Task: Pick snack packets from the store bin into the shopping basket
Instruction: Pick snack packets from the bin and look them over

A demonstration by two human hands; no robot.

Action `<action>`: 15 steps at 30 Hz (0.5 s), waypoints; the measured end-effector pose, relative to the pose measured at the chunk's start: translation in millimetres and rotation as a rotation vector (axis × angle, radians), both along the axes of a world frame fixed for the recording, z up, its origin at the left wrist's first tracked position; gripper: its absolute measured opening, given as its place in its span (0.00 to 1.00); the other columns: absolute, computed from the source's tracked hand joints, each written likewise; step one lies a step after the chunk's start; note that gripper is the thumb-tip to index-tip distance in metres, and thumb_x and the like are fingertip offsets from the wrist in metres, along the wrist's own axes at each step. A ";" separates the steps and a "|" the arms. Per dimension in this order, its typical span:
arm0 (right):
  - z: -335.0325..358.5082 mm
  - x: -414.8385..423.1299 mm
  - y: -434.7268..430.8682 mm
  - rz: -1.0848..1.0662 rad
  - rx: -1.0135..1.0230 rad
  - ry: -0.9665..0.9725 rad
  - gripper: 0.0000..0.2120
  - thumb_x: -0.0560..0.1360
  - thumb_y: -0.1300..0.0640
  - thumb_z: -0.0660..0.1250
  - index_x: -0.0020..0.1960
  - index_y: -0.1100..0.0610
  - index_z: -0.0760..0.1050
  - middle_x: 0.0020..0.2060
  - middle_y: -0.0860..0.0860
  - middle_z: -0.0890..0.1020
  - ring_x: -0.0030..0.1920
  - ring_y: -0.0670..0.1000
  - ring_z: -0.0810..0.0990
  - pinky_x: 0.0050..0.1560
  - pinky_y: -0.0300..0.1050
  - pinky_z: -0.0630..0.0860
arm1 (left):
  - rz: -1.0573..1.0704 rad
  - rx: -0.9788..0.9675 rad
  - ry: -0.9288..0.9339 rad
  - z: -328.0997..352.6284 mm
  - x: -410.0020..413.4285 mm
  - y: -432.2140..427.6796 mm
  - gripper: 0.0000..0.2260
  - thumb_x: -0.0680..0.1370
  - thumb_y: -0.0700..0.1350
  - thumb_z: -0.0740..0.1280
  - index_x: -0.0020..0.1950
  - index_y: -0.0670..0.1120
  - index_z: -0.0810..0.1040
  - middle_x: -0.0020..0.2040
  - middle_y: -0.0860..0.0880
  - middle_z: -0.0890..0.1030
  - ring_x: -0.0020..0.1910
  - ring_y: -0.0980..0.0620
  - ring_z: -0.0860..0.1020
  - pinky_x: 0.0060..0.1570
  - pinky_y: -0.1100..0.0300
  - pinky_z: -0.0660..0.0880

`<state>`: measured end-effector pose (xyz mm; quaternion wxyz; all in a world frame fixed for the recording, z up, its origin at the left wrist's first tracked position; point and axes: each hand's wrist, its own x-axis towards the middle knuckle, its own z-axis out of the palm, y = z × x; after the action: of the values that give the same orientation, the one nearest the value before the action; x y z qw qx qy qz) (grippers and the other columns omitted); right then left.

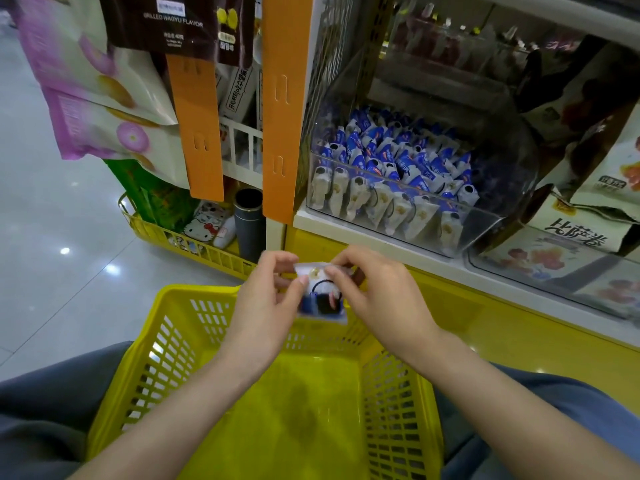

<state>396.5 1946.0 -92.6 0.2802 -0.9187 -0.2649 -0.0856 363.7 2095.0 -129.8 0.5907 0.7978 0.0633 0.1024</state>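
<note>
Grey tiled floor (52, 237) fills the left side, shiny w/ light spots. Shelf (346, 230) takes up the right: white ledge on top, yellow base below. A yellow shopping basket (156, 358) w/ slotted walls sits low and centre, btwn the person's grey-clad legs (41, 410), its far rim near the shelf base. Big pink-and-white snack bags (97, 81) hang top left, a dark bag (173, 26) marked "grilled wagyu flavor" beside them. Two orange strips (285, 98) hang down at the shelf's left edge. A clear bin (512, 174) stands on the ledge, full of small blue-and-white snack packets (391, 161), some upright in a row against its front wall. Pale printed bags (585, 230) are stacked just right of the bin. Low left, on the floor, a small yellow wire basket (194, 247) holds a cartoon-cat item and a dark tube (247, 223).

Left hand (266, 306) and right hand (377, 296) are close together, both clamped on one packet (322, 299): each pinches an upper corner w/ thumb and fingertips. That packet hangs upright btwn them, blue end down, above the shopping basket's far rim, in front of the yellow base, below the bin and apart from it.
</note>
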 end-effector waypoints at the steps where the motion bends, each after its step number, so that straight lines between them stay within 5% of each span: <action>1: 0.4 2.5 -0.8 -0.042 0.053 0.014 0.05 0.76 0.51 0.63 0.46 0.52 0.75 0.38 0.43 0.78 0.38 0.43 0.74 0.38 0.42 0.74 | 0.023 0.053 -0.021 -0.1 -1.1 0.4 0.07 0.77 0.40 0.65 0.49 0.51 0.71 0.47 0.55 0.77 0.43 0.58 0.76 0.39 0.71 0.72; 4: 3.6 7.0 -1.3 -0.096 0.188 0.057 0.06 0.77 0.52 0.63 0.48 0.54 0.76 0.41 0.45 0.79 0.41 0.43 0.77 0.41 0.46 0.77 | -0.016 0.043 0.032 3.2 -1.1 -1.4 0.06 0.79 0.41 0.62 0.47 0.51 0.74 0.44 0.52 0.78 0.43 0.56 0.77 0.42 0.65 0.74; 9: 4.8 -2.5 1.9 0.093 0.177 0.016 0.06 0.76 0.56 0.64 0.49 0.58 0.78 0.48 0.49 0.79 0.49 0.44 0.77 0.46 0.48 0.77 | -0.013 -0.654 0.337 21.1 4.8 -2.9 0.17 0.82 0.51 0.51 0.49 0.45 0.77 0.43 0.45 0.81 0.42 0.49 0.80 0.41 0.58 0.77; 13: 6.3 -5.7 2.7 0.218 0.026 -0.089 0.08 0.75 0.57 0.64 0.48 0.60 0.79 0.51 0.54 0.79 0.48 0.52 0.80 0.42 0.52 0.78 | -0.077 -0.893 0.258 25.4 0.8 6.2 0.19 0.78 0.55 0.55 0.55 0.44 0.78 0.48 0.45 0.84 0.45 0.52 0.82 0.42 0.60 0.80; 15: 6.3 -5.1 2.5 0.258 -0.025 -0.112 0.09 0.76 0.55 0.64 0.49 0.59 0.79 0.52 0.53 0.78 0.49 0.50 0.80 0.45 0.48 0.78 | -0.045 -0.852 0.219 26.6 1.1 6.9 0.15 0.79 0.49 0.59 0.56 0.42 0.78 0.50 0.44 0.84 0.47 0.52 0.82 0.46 0.58 0.80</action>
<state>391.4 1948.5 -86.3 0.2620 -0.8742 -0.3973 -0.0966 364.9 2101.9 -103.2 0.8589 0.4903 0.1450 -0.0310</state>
